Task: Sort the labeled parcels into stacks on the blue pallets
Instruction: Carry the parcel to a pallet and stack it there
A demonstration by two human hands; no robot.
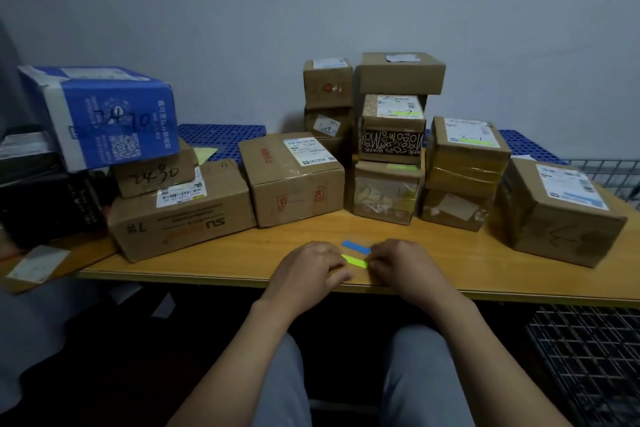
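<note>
- Two hands meet at the front edge of the surface (pixel 450 263): the left hand (pixel 308 270) and the right hand (pixel 403 267) face each other, with a yellow-green strip (pixel 355 261) lying between them.
- The fingers of both hands are bent, with their tips at the strip's two ends. I cannot tell whether they pinch it or only press it flat.
- A blue strip (pixel 356 247) lies just beyond the yellow-green one, flat on the wood, its right end against the right hand.
- The parcels (pixel 294 180) stand well apart from the hands along the back of the surface. Some are single and some are piled, such as the tall stack (pixel 393 135) right of centre and the blue carton (pixel 100 114) tilted on the left pile.
- Several labels carry a mark in the same yellow-green, so the strips are probably colour tags for sorting.
- The blue pallets (pixel 221 137) show behind the boxes against the wall, partly hidden. Most of the sorting onto them looks still to be done.
</note>
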